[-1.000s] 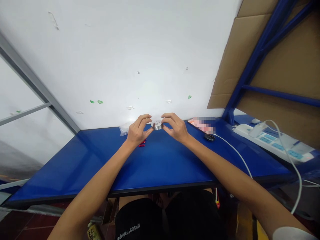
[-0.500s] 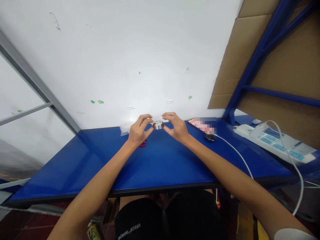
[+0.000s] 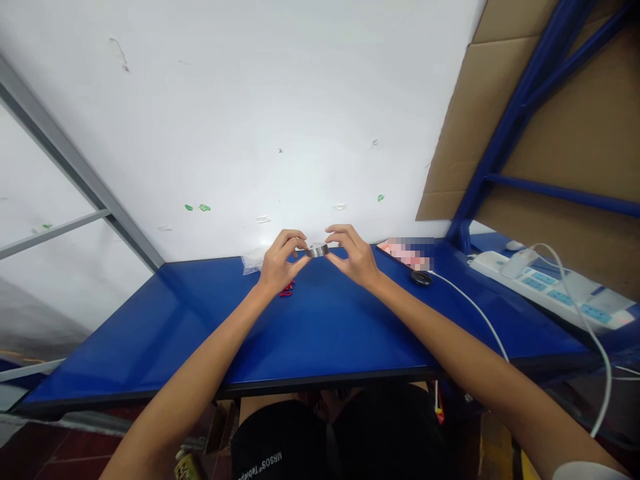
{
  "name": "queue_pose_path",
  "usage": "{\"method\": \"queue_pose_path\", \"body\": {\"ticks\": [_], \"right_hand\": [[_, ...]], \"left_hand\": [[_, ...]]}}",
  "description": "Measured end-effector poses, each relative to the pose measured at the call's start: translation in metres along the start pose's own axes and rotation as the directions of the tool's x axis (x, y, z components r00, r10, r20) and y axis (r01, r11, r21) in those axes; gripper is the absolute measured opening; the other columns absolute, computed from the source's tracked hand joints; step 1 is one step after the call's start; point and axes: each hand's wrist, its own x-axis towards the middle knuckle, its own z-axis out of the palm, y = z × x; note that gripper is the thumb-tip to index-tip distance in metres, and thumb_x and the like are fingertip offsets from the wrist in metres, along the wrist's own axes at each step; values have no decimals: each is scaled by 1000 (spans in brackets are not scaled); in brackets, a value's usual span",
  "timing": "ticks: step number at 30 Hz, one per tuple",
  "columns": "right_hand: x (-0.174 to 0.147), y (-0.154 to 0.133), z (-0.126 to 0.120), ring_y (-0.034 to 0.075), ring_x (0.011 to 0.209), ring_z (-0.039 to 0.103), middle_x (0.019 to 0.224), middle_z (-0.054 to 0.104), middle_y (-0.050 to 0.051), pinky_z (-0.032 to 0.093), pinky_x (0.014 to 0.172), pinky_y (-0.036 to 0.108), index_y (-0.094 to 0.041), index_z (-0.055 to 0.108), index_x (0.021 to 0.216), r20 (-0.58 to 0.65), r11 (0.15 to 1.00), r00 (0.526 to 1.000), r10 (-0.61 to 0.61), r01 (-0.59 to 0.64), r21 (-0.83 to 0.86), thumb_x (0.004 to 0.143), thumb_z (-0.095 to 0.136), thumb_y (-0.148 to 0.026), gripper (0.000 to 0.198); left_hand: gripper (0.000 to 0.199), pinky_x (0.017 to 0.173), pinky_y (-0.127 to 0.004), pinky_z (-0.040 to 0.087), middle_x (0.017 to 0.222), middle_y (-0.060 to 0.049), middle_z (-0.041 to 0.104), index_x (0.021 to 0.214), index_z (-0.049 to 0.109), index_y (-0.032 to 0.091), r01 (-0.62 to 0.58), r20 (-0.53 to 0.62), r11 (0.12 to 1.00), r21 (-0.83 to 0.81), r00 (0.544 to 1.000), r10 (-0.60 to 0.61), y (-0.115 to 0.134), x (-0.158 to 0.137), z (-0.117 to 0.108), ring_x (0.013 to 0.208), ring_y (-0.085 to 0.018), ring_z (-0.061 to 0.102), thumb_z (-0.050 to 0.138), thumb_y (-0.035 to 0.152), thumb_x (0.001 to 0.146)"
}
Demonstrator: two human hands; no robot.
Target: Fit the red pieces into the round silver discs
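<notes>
Silver, round metal disc point(image 3: 317, 251), in the head view, held roughly level before the far edge of a glossy blue tabletop point(image 3: 325, 333). Bare left hand point(image 3: 279, 267): thumb and fingers clamped on the disc's left side. Bare right hand point(image 3: 357, 261): thumb and middle finger at its right side, index finger apart above. Small red item point(image 3: 287, 290) near the left wrist; clear plastic bag point(image 3: 251, 262) beyond. At right, round black object point(image 3: 421, 278) and long white power strip point(image 3: 525, 279).

The round metal piece point(image 3: 317, 251) is silvery and shiny. It is held nearly level between the left hand's grip point(image 3: 280, 264) and the right hand's grip point(image 3: 359, 259).
</notes>
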Motion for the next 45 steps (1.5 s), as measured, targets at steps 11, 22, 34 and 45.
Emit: {"method": "queue_pose_path", "body": {"ticks": [11, 22, 34, 45], "right_hand": [[0, 2, 0, 27, 114, 73, 125, 71, 13, 64, 93, 42, -24, 67, 114, -25, 999, 999, -39, 39, -3, 100, 70, -15, 18], [1, 0, -2, 27, 115, 73, 130, 71, 13, 63, 94, 41, -25, 67, 123, 5, 999, 999, -43, 44, -27, 101, 72, -18, 24], [1, 5, 1, 28, 106, 73, 112, 77, 10, 61, 92, 46, -25, 68, 121, 48, 1000, 998, -28, 28, 9, 103, 68, -19, 19], [3, 0, 0, 28, 105, 71, 114, 76, 10, 58, 91, 46, -25, 69, 117, 0, 999, 999, -48, 48, -12, 100, 71, -16, 20]], "left_hand": [[31, 66, -26, 61, 124, -9, 64, 125, 62, 22, 52, -65, 996, -69, 996, -56, 3, 1, 2, 85, -12, 66, 76, 27, 99], [10, 69, -28, 60, 105, -6, 70, 107, 67, 21, 56, -9, 991, -122, 998, -58, 4, 3, 1, 88, -15, 67, 73, 21, 100], [9, 67, -26, 59, 100, -4, 72, 100, 69, 20, 101, -36, 983, -151, 994, -107, 4, 3, 3, 81, -13, 69, 76, 24, 98], [8, 67, -27, 58, 103, -5, 72, 104, 68, 20, 66, -41, 987, -145, 997, -73, 6, 5, 1, 80, -13, 67, 74, 23, 100]]}}
